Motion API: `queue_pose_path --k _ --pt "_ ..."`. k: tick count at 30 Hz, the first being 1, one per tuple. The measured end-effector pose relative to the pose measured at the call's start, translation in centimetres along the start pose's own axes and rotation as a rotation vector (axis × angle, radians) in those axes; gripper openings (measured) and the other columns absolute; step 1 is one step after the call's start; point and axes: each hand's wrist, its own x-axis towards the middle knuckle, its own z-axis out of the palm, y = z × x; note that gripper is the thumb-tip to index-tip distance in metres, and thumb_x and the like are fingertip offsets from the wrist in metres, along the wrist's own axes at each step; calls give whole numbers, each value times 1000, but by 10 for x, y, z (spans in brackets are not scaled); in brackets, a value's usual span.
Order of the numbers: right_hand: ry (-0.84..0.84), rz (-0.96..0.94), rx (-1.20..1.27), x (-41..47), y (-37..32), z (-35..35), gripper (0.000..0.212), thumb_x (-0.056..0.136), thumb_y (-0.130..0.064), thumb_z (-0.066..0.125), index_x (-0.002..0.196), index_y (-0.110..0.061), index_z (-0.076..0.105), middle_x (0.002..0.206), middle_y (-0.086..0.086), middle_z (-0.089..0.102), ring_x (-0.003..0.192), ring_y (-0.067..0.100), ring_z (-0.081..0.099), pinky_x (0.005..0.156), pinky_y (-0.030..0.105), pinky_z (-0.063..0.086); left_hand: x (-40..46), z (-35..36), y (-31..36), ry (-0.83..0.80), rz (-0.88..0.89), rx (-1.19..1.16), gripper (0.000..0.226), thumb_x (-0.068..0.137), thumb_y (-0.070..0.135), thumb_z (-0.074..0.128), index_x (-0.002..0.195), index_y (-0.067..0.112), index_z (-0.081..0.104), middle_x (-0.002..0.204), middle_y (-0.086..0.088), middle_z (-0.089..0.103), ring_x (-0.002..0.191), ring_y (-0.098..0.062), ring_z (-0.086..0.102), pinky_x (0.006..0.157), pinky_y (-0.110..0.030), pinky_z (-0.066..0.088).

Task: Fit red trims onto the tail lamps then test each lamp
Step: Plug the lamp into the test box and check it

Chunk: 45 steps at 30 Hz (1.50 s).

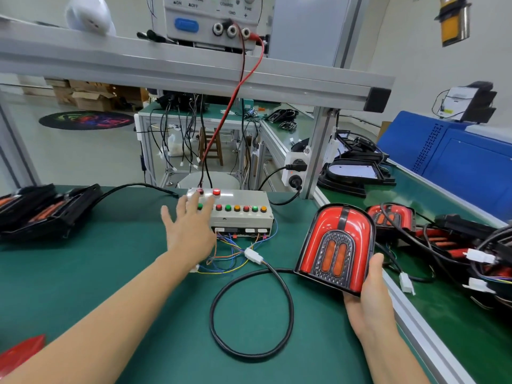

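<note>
Bench mat [124,273] carries everything in reach; a grey tester box [243,214] sits at its far edge, wired through a white connector [253,255] and looped black cable [249,314] to the tail lamp [336,246]. The right hand [370,295] grips the lamp's lower corner and tilts its red face towards the camera, likely to watch it light. The left hand [188,228], fingers spread, reaches over the box's button row [241,208]; whether a fingertip touches a switch cannot be told. More lamps [390,217] lie tangled at right, a red piece [22,353] is cropped lower left
</note>
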Motion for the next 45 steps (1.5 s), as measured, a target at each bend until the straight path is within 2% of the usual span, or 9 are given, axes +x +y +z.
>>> queue_pose_path --k 5,9,11,14,15,19,26,31,45 --pt "-6 -8 -15 1 1 -2 48 97 -59 33 117 -29 65 106 -7 74 95 6 70 84 30 51 -5 1 45 -46 85 -97 55 99 37 30 151 33 12 160 -3 1 147 -27 -3 112 -58 -6" --pt "2 2 9 2 1 -3 46 98 -57 35 115 -28 65 107 -7 74 94 3 69 88 31 48 4 -1 77 -150 95 -205 60 95 60 22 150 36 15 161 -6 -1 146 -30 -9 110 -58 -15" --pt "-3 5 13 3 2 -3 48 98 -58 34 117 -27 65 109 -7 73 96 2 69 91 31 51 9 1 85 -192 93 -160 65 92 65 21 150 36 14 160 -9 -3 145 -34 -11 108 -60 -16" --pt "-4 13 16 3 2 -3 48 97 -59 35 116 -26 66 107 -8 74 95 3 69 85 26 58 15 7 80 -208 61 -2 72 88 71 20 151 36 11 160 -12 -5 143 -42 -14 106 -64 -15" --pt "0 17 17 3 2 -3 48 97 -58 35 115 -26 66 107 -7 74 94 3 70 84 30 58 16 9 77 -208 44 34 75 86 74 22 150 37 11 159 -13 -6 142 -45 -14 106 -65 -15" --pt "8 10 16 4 1 -2 45 97 -57 35 114 -28 65 105 -7 74 91 3 70 86 30 48 17 15 67 -193 3 46 83 76 82 29 148 43 14 159 -13 -5 140 -50 -6 101 -70 -16" --pt "-8 10 3 2 1 -1 46 97 -58 35 113 -29 66 106 -6 74 96 5 70 88 31 48 17 14 70 -240 -26 -47 91 68 86 37 147 45 14 159 -9 -8 139 -52 -10 100 -73 -12" --pt "-2 6 0 1 0 -1 44 97 -57 35 107 -30 68 102 -7 75 91 4 70 86 30 48 16 13 79 -287 -37 -61 93 67 86 43 146 46 15 159 -8 -12 139 -51 -14 99 -75 -10" --pt "-18 5 -14 -2 -1 0 44 97 -58 36 107 -31 68 103 -6 75 92 6 71 80 30 49 16 18 78 -292 -41 -17 97 64 89 42 146 48 10 159 -6 -16 139 -52 -13 98 -78 -2"
